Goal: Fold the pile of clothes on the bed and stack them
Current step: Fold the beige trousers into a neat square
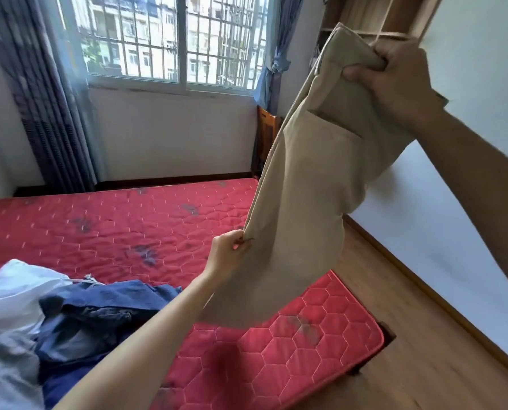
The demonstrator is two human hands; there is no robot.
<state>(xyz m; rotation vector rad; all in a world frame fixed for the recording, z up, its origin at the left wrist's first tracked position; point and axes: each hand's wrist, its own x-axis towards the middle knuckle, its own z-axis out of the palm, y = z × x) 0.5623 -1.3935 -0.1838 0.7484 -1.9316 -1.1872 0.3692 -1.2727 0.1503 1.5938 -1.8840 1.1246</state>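
Both your hands hold the beige trousers (306,179) above the bed (128,226): right hand (394,81) fist-clamped on the waistband, left hand (227,255) pinching the side seam. Unfolded pile (69,315) lies lower left w/ denim & white items.

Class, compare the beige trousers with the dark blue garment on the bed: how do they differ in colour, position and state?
The beige trousers are pale tan; the dark blue garment is navy. The trousers hang in the air, gripped by the right hand and pinched by the left hand; the blue garment lies crumpled and untouched on the red mattress. Neither is folded yet.
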